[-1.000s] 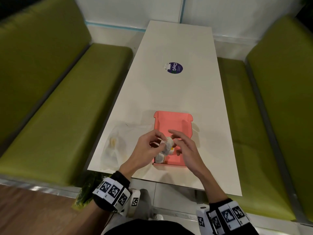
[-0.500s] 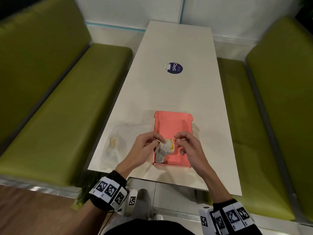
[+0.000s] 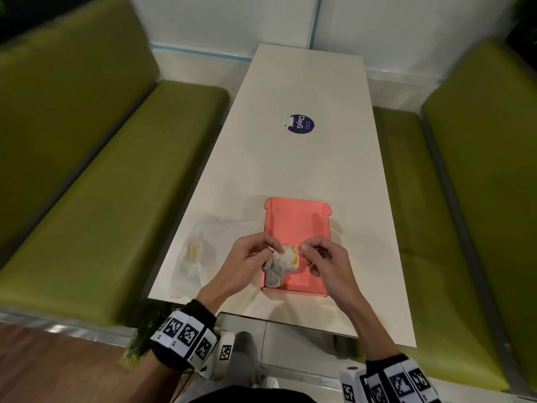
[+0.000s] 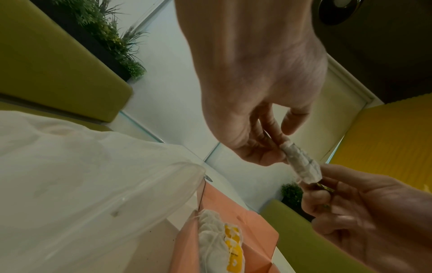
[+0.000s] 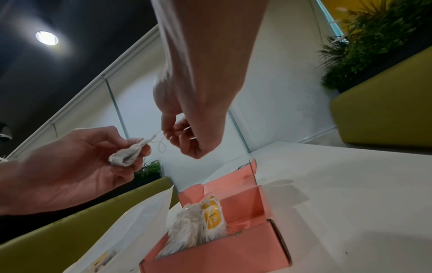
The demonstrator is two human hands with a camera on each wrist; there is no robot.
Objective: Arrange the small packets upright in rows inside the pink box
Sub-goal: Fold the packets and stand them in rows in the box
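The pink box [image 3: 296, 225] lies open on the white table, near its front edge. Several white packets with yellow tags [image 5: 198, 227] stand upright in its near-left corner, also visible as packets [image 4: 217, 238] in the left wrist view. Above them my left hand [image 3: 268, 248] pinches one small white packet [image 5: 127, 155] between thumb and fingers. My right hand [image 5: 167, 130] pinches that packet's thin string [image 5: 160, 142], just to the right. The held packet [image 4: 299, 162] hangs between both hands, clear of the box.
A clear plastic bag [image 3: 200, 251] with more packets lies on the table left of the box. A round purple sticker [image 3: 300, 123] sits mid-table. Green benches [image 3: 87, 199] flank both long sides. The right part of the box floor is bare.
My right hand's fingers, stretched over the packet a second ago, now pinch its string. Both hands have drawn slightly apart, with the packet held between them.
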